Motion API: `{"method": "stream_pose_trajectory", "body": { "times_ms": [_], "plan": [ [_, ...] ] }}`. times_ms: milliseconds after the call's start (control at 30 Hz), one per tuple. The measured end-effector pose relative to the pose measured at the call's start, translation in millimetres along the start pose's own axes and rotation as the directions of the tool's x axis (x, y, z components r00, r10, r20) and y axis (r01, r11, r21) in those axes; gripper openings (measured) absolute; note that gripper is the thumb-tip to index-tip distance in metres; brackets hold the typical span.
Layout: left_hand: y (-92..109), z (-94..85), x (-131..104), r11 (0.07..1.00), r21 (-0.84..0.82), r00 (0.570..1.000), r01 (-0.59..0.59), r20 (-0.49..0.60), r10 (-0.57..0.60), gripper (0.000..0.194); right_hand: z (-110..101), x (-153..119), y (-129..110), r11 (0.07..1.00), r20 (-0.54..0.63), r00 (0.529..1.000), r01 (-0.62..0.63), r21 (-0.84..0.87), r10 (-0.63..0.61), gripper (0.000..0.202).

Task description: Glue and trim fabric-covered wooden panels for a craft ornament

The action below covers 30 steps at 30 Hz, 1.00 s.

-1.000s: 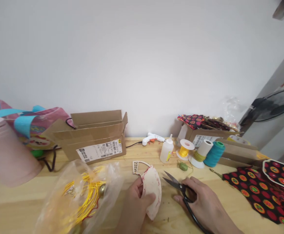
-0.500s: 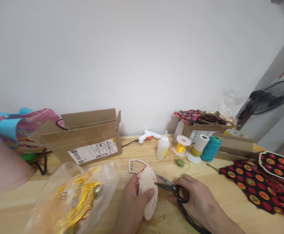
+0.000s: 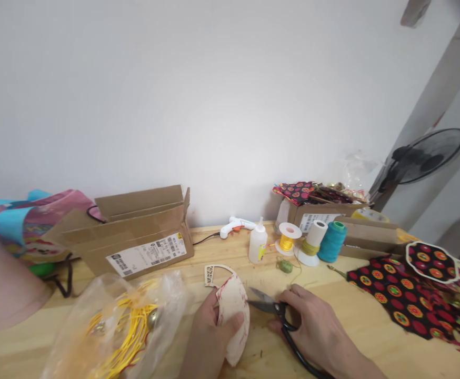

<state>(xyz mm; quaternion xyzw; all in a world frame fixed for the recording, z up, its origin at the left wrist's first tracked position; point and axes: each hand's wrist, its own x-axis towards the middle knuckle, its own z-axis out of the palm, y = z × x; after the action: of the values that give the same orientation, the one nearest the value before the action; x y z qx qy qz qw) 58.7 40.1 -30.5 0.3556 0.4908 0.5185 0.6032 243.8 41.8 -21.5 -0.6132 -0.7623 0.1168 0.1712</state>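
Note:
Between the thumb and fingers of my left hand [image 3: 210,331] is a curved, fan-shaped pale piece [image 3: 233,316] with red marks along its edges. I cannot tell whether it is fabric or card. My right hand [image 3: 312,321] grips black-handled scissors [image 3: 267,305]. Their blades are parted and point left, with the lower tip at the piece's right edge. Just behind the piece lies a thin wooden frame [image 3: 210,275] with a lattice corner, partly covered by it.
Left are a plastic bag of yellow cord [image 3: 127,326] and a cardboard box [image 3: 143,237]. Behind stand a glue gun [image 3: 236,226], a glue bottle [image 3: 258,245], a yellow spool [image 3: 286,243] and teal thread [image 3: 333,242]. Patterned fabric [image 3: 396,295] lies right.
The whole view has shifted slightly, so the table things sit a little farther left and lower. Both hands keep their holds, and the scissors stay parted at the piece's edge.

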Motion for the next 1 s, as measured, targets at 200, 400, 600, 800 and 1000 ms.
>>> {"method": "stream_pose_trajectory", "body": {
  "times_ms": [200, 400, 600, 800, 1000],
  "plan": [
    [5.1, 5.2, -0.9, 1.0, -0.018, 0.999, -0.017, -0.029, 0.017, 0.045, -1.6, -3.0, 0.2, 0.999, 0.023, 0.999, 0.026, -0.028, -0.026, 0.014],
    [2.8, 1.0, 1.7, 1.0, 0.025, 1.0, 0.007, 0.007, -0.007, 0.048, -0.6, 0.5, -2.9, 0.997, 0.027, 0.999, -0.037, -0.061, 0.039, 0.016],
    [1.6, 1.1, 0.6, 0.999, 0.029, 1.0, -0.015, -0.011, 0.015, 0.049, -1.5, -0.7, -2.0, 0.999, 0.044, 0.999, -0.019, -0.042, 0.021, 0.016],
    [9.3, 4.6, -2.2, 0.999, 0.029, 1.0, -0.016, -0.007, 0.016, 0.047, -1.9, 0.1, -3.2, 0.997, 0.058, 0.998, -0.014, -0.071, 0.018, 0.017],
    [5.4, 2.7, 0.2, 0.999, 0.052, 1.0, 0.008, 0.02, -0.01, 0.046, -1.8, 3.4, -4.3, 0.995, 0.046, 0.997, -0.053, -0.08, 0.057, 0.016]
  ]
}}
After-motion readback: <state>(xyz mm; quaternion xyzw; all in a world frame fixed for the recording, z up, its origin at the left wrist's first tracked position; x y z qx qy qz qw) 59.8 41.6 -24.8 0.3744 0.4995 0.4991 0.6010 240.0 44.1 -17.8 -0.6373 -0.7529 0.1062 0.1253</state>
